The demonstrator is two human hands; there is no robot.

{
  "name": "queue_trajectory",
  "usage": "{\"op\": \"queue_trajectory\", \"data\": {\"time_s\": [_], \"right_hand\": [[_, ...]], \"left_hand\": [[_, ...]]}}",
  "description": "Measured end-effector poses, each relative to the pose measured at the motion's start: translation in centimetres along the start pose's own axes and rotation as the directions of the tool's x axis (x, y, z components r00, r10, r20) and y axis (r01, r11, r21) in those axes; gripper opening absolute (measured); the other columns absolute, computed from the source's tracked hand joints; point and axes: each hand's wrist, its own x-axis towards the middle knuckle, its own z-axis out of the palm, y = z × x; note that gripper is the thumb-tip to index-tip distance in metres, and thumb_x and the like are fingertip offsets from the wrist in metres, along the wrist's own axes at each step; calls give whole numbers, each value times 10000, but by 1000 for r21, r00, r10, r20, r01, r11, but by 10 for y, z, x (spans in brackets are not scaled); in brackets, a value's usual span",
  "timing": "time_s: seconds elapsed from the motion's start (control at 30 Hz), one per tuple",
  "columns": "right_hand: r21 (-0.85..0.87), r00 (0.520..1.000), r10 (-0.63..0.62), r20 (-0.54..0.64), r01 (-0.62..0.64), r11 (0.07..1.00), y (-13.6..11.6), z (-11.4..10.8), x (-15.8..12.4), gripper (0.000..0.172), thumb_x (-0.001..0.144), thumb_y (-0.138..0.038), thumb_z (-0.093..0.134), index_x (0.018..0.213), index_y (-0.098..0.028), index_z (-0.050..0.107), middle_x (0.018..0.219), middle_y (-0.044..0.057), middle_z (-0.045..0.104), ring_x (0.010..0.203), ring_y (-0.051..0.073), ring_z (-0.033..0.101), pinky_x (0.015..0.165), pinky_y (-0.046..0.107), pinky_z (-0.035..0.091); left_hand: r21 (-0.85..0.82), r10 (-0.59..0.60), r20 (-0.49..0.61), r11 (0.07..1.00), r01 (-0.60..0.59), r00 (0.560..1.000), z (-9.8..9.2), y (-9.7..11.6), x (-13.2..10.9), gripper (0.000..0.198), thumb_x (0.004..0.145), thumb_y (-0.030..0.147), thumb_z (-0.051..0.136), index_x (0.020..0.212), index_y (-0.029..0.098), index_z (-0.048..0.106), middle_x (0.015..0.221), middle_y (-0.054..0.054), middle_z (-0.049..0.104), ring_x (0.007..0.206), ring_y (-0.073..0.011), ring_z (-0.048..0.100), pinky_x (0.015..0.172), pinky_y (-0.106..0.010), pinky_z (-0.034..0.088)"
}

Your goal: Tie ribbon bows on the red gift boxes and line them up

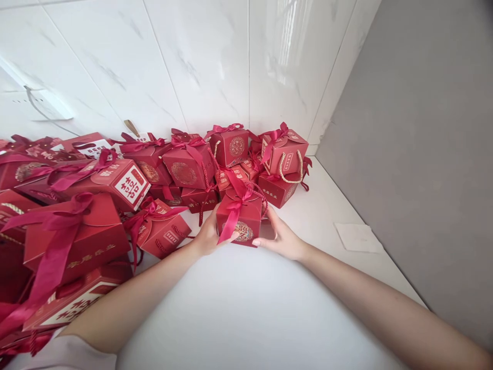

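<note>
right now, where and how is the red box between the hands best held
Likely grip the red box by opposite sides, left hand from left, right hand from right: its boxy body suits that, while ribbon crowds its top.

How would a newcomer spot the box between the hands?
Below the tiled wall, find the pile of red boxes. Toward its right end is a red box, ribbon hanging across its front. It alone sits between the left hand and right hand.
</note>
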Motion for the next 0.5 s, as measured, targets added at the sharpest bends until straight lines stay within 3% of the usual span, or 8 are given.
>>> {"op": "queue_trajectory", "data": {"time_s": [0.1, 0.2, 0.5], "right_hand": [[-53, 997, 70, 45, -67, 996, 5, -7, 2, 920, 833, -457, 727, 1546, -218, 196, 1524, 142, 403, 1366, 289, 451, 1146, 466, 378], [-152, 995, 57, 81, -45, 987, 11, -14, 2, 965, 770, -449, 788, 1525, -199, 243, 1510, 151, 419, 1363, 306, 450, 1152, 471, 371], [-278, 992, 74, 99, -44, 960, 16, -19, 1, 979, 737, -504, 797, 1503, -188, 276, 1455, 178, 462, 1377, 344, 428, 1146, 517, 365]], "left_hand": [[-16, -70, 42, 997, 71, 997, 1, -1, 4, 814, 719, 421, 778, 1392, 178, 391, 1378, -156, 551, 1262, -324, 554, 1064, -473, 460], [-125, -100, 80, 986, 109, 992, 1, -8, 4, 940, 631, 382, 859, 1401, 174, 362, 1294, -159, 613, 1178, -327, 617, 993, -443, 509], [-169, -95, 113, 979, 113, 989, 0, -7, 5, 927, 622, 296, 875, 1382, 185, 355, 1233, -158, 639, 1159, -332, 627, 994, -460, 502]]}}
